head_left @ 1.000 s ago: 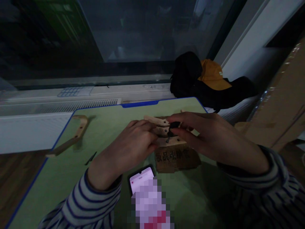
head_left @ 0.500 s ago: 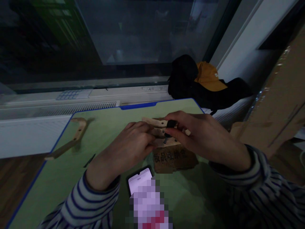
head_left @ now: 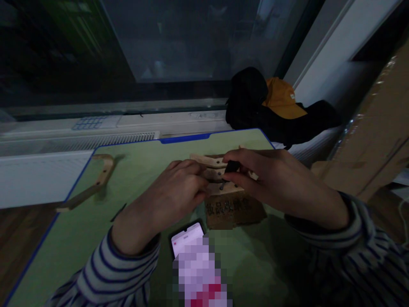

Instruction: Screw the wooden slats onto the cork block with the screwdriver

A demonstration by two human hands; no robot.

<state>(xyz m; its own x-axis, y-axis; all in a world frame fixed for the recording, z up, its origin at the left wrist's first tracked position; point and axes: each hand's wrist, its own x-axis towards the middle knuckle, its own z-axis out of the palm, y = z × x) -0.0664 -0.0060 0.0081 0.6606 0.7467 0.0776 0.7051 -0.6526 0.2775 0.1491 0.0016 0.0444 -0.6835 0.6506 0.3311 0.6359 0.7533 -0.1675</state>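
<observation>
My left hand (head_left: 177, 187) is closed with its fingers curled over the left ends of several slim wooden pieces (head_left: 209, 173), which lie side by side and have drilled holes. In my right hand (head_left: 260, 172), thumb and fingers pinch the black handle of a small screwdriver (head_left: 231, 168). Its thin metal shaft points down and left to the nearest wooden piece, by a hole. Under the wood lies a brown cardboard piece (head_left: 236, 215) with dark handwritten characters. The fingers of my right hand cover the right part of the wood.
A lit phone (head_left: 188, 238) lies in front of the cardboard. On the left of the green table (head_left: 150, 157) is a bent wooden piece (head_left: 104, 170), with a thin dark object (head_left: 119, 212) nearby. Behind are black and orange caps (head_left: 283, 98); cardboard boxes (head_left: 361, 145) stand at right.
The black screwdriver handle has tilted more to the right in my right hand. My left hand stays on the wood. The whole view has shifted slightly.
</observation>
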